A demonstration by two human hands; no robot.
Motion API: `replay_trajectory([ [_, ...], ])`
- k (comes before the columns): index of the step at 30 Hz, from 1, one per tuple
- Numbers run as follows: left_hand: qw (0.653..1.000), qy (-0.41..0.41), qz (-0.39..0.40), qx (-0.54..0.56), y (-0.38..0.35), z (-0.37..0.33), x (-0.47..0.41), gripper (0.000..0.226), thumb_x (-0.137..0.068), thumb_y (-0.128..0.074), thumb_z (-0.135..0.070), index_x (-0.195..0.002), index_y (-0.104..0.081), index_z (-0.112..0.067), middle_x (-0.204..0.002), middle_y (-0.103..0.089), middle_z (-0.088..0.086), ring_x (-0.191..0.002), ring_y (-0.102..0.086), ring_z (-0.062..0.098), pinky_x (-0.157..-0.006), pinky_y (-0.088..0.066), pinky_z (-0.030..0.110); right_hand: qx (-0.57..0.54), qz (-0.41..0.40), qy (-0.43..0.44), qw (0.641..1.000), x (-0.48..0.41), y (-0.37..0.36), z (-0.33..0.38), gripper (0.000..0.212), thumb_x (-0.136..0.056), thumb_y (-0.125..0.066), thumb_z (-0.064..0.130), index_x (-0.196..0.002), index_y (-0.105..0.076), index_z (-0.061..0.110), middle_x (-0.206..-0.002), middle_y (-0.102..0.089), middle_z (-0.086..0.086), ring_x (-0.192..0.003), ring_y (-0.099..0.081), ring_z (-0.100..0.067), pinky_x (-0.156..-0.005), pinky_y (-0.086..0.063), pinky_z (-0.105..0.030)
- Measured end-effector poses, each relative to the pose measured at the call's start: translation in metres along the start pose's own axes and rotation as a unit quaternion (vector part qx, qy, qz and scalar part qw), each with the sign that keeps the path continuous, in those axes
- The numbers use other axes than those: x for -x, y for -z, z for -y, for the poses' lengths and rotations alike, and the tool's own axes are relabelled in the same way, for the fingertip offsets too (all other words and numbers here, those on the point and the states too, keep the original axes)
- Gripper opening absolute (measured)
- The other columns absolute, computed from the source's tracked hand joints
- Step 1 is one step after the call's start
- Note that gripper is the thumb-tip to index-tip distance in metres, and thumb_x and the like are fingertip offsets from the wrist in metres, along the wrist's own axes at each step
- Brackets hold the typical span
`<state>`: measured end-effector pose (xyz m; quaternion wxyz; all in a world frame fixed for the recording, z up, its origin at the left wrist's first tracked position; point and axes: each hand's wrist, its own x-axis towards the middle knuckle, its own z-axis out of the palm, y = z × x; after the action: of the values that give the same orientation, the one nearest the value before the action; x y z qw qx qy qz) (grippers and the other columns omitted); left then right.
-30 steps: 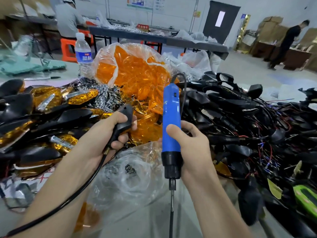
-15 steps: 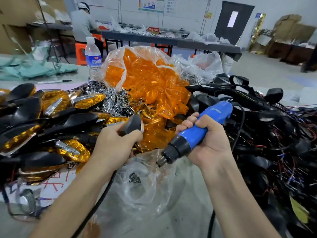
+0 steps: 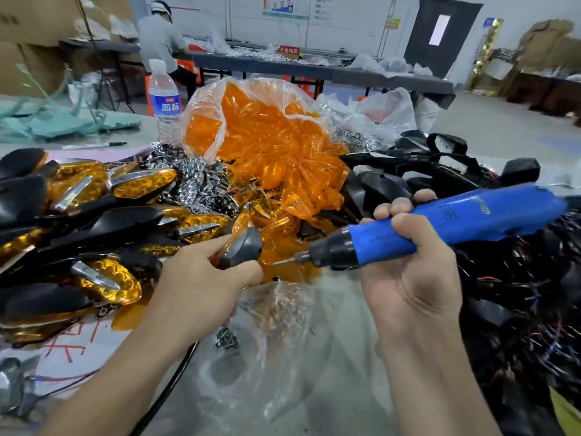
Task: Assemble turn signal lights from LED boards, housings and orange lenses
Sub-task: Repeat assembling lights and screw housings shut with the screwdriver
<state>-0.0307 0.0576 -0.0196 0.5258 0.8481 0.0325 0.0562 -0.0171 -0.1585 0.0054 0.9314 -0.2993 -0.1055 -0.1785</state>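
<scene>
My left hand (image 3: 201,284) grips a black turn signal housing (image 3: 243,247) with a black cable trailing down from it. A blue electric screwdriver (image 3: 440,223) lies almost level in my right hand (image 3: 412,272), its bit pointing left and nearly touching the housing. Behind them a clear bag of orange lenses (image 3: 267,136) spills onto the table. Finished signals with orange lenses (image 3: 103,278) are piled at the left. Black housings with wires (image 3: 440,171) are heaped at the right.
A clear plastic bag with small metal parts (image 3: 229,338) lies just below my hands. A water bottle (image 3: 163,102) stands behind the left pile, beside shiny reflector pieces (image 3: 195,180). A seated person (image 3: 160,36) works at a far table.
My right hand has swung the screwdriver from upright to nearly level, bringing its bit up to the housing. My left hand has turned the housing toward the bit.
</scene>
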Motion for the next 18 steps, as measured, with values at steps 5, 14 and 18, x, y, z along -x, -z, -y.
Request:
replay_trajectory([
  [5, 0.998, 0.012, -0.011, -0.056, -0.002, -0.004, 0.005, 0.030, -0.061, -0.067, -0.049, -0.088, -0.076, -0.039, -0.053, -0.068, -0.002, -0.040, -0.057, 0.004, -0.048, -0.043, 0.024, -0.067, -0.058, -0.050, 0.995, 0.003, 0.009, -0.007, 0.037, -0.070, -0.055, -0.006, -0.094, -0.050, 0.022, -0.077, -0.054, 0.005, -0.071, -0.061, -0.014, -0.070, -0.059, -0.032],
  [14, 0.998, 0.047, 0.000, -0.044, -0.003, -0.007, 0.009, 0.033, -0.058, -0.067, -0.049, -0.080, -0.076, -0.026, -0.053, -0.068, 0.001, -0.036, -0.047, 0.003, -0.045, -0.037, 0.024, -0.099, -0.101, -0.044, 0.989, 0.004, 0.021, -0.007, 0.035, -0.070, -0.057, -0.006, -0.091, -0.052, 0.021, -0.078, -0.056, 0.004, -0.072, -0.062, -0.014, -0.100, -0.051, -0.042],
  [18, 0.998, 0.043, 0.001, -0.043, -0.003, -0.011, 0.011, 0.039, -0.053, -0.065, -0.051, -0.080, -0.076, -0.025, -0.052, -0.067, 0.003, -0.034, -0.044, 0.004, -0.044, -0.036, 0.023, -0.102, -0.093, -0.045, 0.989, 0.005, 0.020, -0.009, 0.036, -0.071, -0.057, -0.007, -0.092, -0.053, 0.022, -0.079, -0.057, 0.004, -0.073, -0.063, -0.014, -0.099, -0.052, -0.045],
])
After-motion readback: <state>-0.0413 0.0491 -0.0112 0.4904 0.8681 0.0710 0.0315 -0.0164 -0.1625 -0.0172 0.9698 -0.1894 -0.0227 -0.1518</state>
